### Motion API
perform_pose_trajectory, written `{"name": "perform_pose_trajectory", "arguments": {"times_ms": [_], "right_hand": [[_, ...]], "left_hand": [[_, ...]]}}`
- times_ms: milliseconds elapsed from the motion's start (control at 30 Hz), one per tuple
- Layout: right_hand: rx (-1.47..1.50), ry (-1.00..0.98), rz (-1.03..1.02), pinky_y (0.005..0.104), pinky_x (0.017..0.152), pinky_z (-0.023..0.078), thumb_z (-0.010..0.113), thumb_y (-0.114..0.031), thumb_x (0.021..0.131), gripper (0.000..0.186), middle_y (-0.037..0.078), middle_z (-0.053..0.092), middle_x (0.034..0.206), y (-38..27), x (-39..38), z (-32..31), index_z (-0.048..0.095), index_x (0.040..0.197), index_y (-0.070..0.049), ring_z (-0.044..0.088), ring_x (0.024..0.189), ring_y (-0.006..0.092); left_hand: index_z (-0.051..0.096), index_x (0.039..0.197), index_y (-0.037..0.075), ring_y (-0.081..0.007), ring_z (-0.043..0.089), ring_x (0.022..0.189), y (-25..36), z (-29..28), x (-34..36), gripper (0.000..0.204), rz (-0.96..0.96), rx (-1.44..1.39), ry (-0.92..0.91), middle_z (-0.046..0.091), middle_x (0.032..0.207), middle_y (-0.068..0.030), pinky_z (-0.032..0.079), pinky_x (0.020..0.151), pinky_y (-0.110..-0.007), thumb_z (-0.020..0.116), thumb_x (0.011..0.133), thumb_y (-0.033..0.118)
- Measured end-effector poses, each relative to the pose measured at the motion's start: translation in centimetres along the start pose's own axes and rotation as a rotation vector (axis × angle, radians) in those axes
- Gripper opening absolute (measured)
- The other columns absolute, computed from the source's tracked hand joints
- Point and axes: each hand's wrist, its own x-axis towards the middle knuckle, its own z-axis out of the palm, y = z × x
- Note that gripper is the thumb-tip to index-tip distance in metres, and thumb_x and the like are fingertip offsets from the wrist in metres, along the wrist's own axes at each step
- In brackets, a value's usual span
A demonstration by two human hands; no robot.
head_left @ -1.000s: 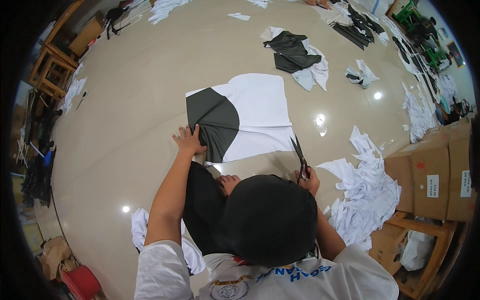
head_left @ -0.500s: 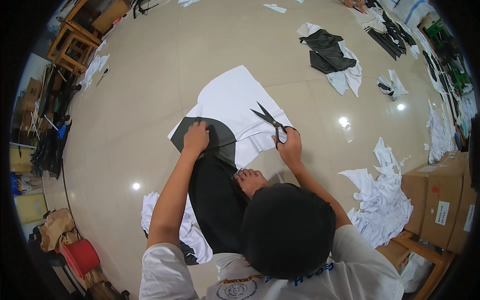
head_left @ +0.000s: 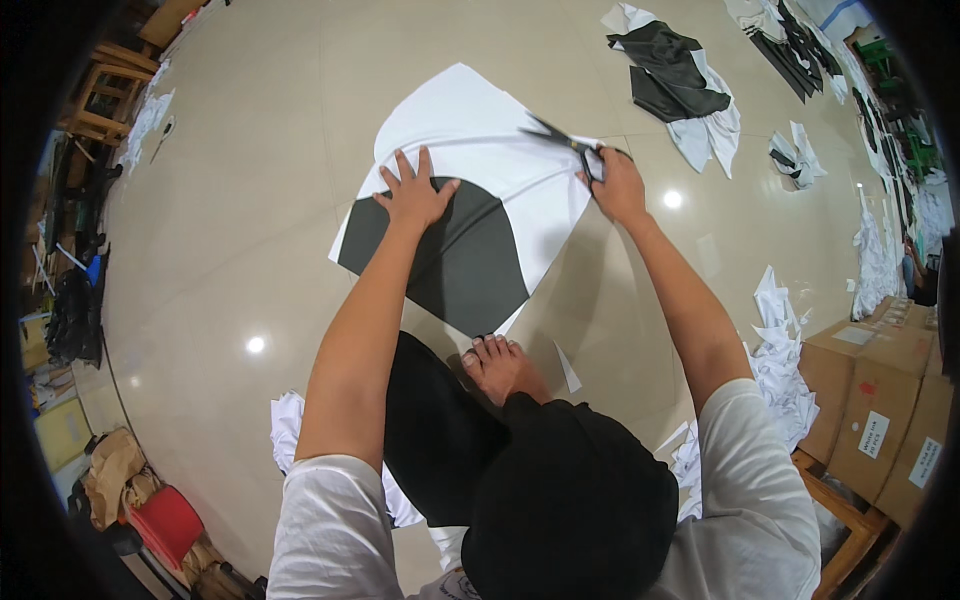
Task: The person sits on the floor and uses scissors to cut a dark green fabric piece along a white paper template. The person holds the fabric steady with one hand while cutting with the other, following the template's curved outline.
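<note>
A large white cloth piece lies on the tiled floor with a dark grey curved cloth piece on top of it. My left hand presses flat on both, fingers spread across the curved upper edge of the grey piece. Black-handled scissors are in my right hand, at the right corner of the white cloth. Their blades point up and left over the white cloth, which is creased between the two hands.
A bare foot stands just below the grey piece, beside a small white scrap. Grey and white cloths lie at the far right. A heap of white offcuts sits by cardboard boxes on the right. A red object stands lower left.
Both hands have reached farther forward, and the cloths have shifted away from the foot and lie flatter. My left hand has spread its fingers. The scissors stay in my right hand.
</note>
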Motion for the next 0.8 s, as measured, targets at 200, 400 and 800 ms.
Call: {"name": "perform_pose_trajectory", "arguments": {"times_ms": [200, 400, 800], "right_hand": [[0.043, 0.092, 0.241, 0.0495, 0.098, 0.054, 0.090, -0.040, 0.086, 0.063, 0.024, 0.074, 0.115, -1.2, 2.7, -0.2, 0.068, 0.127, 0.003, 0.069, 0.112, 0.0434], [0.392, -0.019, 0.437, 0.0422, 0.090, 0.058, 0.092, -0.040, 0.087, 0.057, 0.023, 0.078, 0.106, -6.7, -9.8, -3.2, 0.071, 0.116, 0.004, 0.077, 0.098, 0.0334], [0.696, -0.501, 0.769, 0.0317, 0.060, 0.051, 0.093, -0.037, 0.088, 0.042, 0.003, 0.069, 0.072, -8.5, -25.9, -6.9, 0.075, 0.090, 0.001, 0.062, 0.064, 0.0118]], "left_hand": [[0.022, 0.175, 0.026, -0.0534, 0.004, 0.165, 0.0, 0.1, 4.5, 0.093, 0.082, -0.090, 0.138, 0.008, 0.182, -0.0201, 0.010, 0.126, -0.078, 0.055, 0.102, 0.071], [0.024, 0.175, 0.018, -0.0539, 0.007, 0.164, -1.6, 1.9, -0.4, 0.086, 0.158, -0.046, 0.181, 0.014, 0.180, -0.0248, 0.010, 0.130, -0.070, 0.048, 0.107, 0.066], [0.015, 0.175, 0.010, -0.0567, 0.001, 0.164, 4.7, 5.8, -9.7, 0.108, 0.082, -0.140, 0.146, 0.005, 0.181, -0.0268, 0.005, 0.124, -0.080, 0.058, 0.098, 0.072]]}}
